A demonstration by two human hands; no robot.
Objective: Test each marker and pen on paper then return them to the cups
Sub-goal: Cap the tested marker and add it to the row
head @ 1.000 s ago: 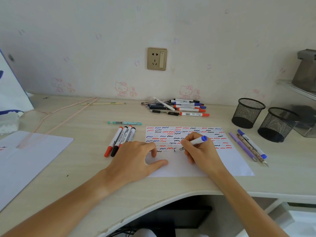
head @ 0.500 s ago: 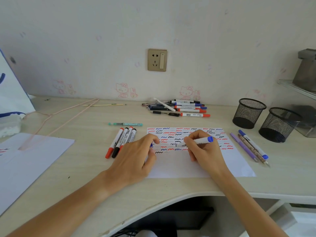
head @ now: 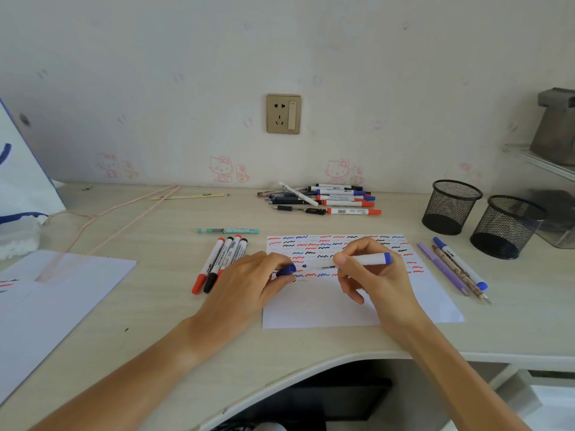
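Near the desk's (head: 311, 346) front edge, the left hand (head: 249, 284) pinches a blue cap (head: 286, 270), mostly hidden by fingers. Over the paper (head: 326, 306), the right hand (head: 373, 278) holds a blue marker (head: 357, 261) lying crosswise, tip leftward toward the cap.

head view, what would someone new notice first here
Mid-desk, the white paper sheet striped with red, blue and black squiggles draws the eye; over it the right hand holds a white blue-ended marker and the left hand its blue cap. At right stand two empty black mesh cups.
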